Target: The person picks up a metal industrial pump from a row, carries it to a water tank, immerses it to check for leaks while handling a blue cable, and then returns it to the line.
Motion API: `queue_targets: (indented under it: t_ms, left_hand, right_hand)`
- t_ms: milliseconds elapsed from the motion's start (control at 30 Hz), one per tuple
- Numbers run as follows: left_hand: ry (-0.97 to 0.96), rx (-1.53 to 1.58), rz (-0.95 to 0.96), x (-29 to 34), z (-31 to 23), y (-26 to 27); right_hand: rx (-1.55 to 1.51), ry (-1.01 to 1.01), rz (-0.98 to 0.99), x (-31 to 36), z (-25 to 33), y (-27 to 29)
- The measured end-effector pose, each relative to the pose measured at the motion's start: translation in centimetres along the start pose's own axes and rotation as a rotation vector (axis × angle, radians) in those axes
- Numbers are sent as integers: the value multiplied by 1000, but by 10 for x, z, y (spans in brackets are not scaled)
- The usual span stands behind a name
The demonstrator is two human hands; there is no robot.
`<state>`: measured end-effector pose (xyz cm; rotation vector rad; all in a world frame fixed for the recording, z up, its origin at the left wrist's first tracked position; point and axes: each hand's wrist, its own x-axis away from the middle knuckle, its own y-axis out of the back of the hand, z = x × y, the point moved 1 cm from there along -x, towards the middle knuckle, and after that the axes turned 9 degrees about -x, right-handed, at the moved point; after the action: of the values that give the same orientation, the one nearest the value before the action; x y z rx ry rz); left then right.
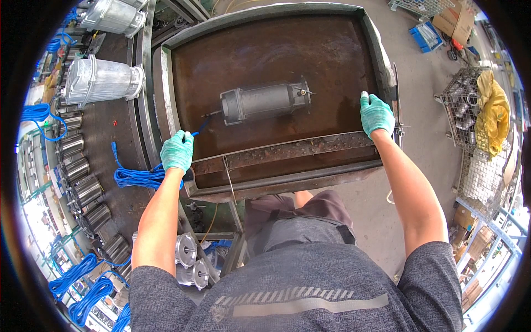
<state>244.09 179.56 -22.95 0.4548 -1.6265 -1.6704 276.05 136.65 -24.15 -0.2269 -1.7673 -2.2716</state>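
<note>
A grey cylindrical motor-like pump (260, 103) lies on its side in a wide, brown-stained metal tank (166, 88), seemingly under murky water. From its left end a blue cable (202, 126) runs toward the tank's left edge, where my left hand (177, 152) covers part of it. That hand, in a green glove, is closed over the left rim; whether it also pinches the cable is hidden. My right hand (378, 113), gloved alike, curls over the right rim. A rusty crossbar (287, 150) spans the tank between my hands. Beside my left wrist lies a blue cable coil (135, 177).
At left, a dark bench (119, 141) carries silvery motor housings (102, 81) and a row of metal cylinders (86, 191). More blue coils (91, 293) sit at lower left. To the right stand wire cages (462, 105) with a yellow cloth (492, 113) and a blue crate (426, 37).
</note>
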Motion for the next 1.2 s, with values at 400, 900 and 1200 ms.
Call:
queue_targets:
  t_ms: [400,900,1200]
  left_hand:
    - [23,34,5,3,2,3]
    - [28,147,96,2,12,9]
    - [27,241,69,1,21,8]
  right_hand:
    - [-19,11,2,-4,-3,-6]
    - [37,224,-5,-16,-6,-18]
    - [259,464,280,6,134,-56]
